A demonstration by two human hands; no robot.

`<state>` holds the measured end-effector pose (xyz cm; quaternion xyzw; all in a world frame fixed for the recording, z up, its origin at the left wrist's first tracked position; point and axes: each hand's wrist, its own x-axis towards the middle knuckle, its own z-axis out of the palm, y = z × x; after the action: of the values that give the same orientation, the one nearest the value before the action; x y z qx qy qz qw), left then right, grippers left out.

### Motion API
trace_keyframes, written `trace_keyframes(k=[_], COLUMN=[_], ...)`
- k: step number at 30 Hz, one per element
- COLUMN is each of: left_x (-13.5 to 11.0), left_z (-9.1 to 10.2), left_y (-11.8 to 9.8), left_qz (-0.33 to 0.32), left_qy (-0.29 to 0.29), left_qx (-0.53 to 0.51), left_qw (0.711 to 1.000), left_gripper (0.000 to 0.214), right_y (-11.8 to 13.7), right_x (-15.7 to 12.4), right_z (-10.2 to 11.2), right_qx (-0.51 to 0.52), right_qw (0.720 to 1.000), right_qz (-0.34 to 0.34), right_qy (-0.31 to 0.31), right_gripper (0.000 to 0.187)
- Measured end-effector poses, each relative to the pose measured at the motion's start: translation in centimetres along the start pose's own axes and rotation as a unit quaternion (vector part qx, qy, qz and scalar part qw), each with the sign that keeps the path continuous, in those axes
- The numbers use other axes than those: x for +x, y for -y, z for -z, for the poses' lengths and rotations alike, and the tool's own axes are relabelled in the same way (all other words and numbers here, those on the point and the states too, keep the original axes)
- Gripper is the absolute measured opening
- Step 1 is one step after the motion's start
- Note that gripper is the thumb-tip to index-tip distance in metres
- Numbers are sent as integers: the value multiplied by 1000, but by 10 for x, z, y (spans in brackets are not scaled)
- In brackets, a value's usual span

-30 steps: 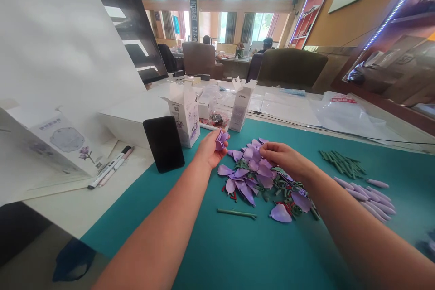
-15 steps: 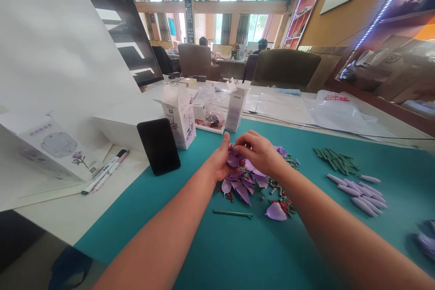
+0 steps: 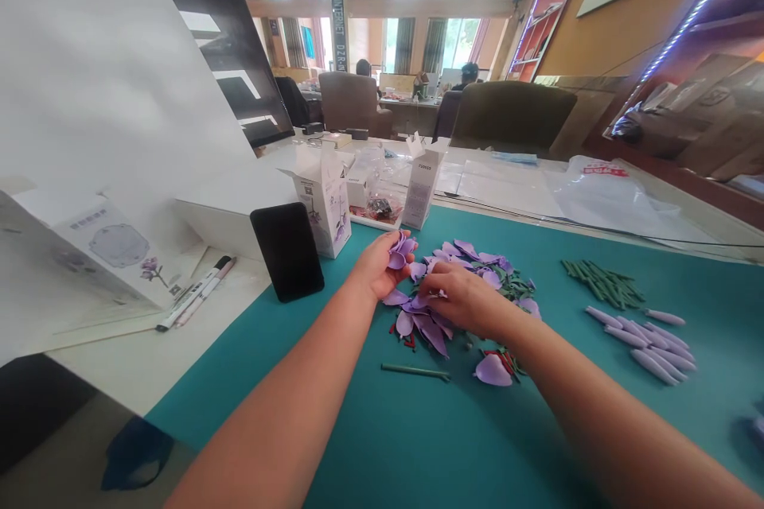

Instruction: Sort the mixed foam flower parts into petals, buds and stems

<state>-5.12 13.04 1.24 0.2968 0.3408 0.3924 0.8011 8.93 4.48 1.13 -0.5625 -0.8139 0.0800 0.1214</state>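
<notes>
My left hand [image 3: 382, 270] is closed around several small purple petals [image 3: 401, 251], held just left of a loose pile. My right hand [image 3: 457, 294] reaches down into the pile of purple petals [image 3: 430, 328], fingers curled inward; what its fingertips grip, if anything, is hidden. Among the petals lie small green pieces [image 3: 518, 286] and red pieces [image 3: 410, 342]. A single cupped petal [image 3: 494, 371] rests at the pile's near right side. Nearer to me, a thin green stem [image 3: 415, 371] lies across the mat.
Green sticks [image 3: 602, 283] and purple tapered pieces [image 3: 648, 346] lie sorted on the teal mat [image 3: 382, 445] at right. A dark phone [image 3: 287, 252] leans before an open white box [image 3: 325, 207]; another box [image 3: 422, 183] stands behind the pile. Markers [image 3: 196, 294] lie left.
My right hand has left my left hand and moved down into the petal pile. The left hand keeps its petals, now more in sight. The view has shifted slightly.
</notes>
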Motion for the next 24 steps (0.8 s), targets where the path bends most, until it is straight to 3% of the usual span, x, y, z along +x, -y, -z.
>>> trace_keyframes(k=[4,8,15,18,24], left_x=[0,1,4,5,3], left_z=[2,4,8,10,9], left_y=[-2,-5,-11,-12,-10], left_qz=[-8,-11,-24,-27,-32], left_qy=[-5,-9,-21,-22,-22], left_qx=[-3,-8,-13,-12,-10], left_qw=[1000,1000,999,999,999], left_gripper=[12,12,11,10,12], right_y=[8,6,-2,10,41], right_x=[2,-2,-15,-9,0], right_z=[-10,-15,7,7,-16], right_qx=[-30,-57,23,29,-62], right_qw=[999,998,999,1000,994], right_qz=[5,4,-26,8,74], right_qy=[34,28,27,7,59], right_gripper=[14,15,14,16,8])
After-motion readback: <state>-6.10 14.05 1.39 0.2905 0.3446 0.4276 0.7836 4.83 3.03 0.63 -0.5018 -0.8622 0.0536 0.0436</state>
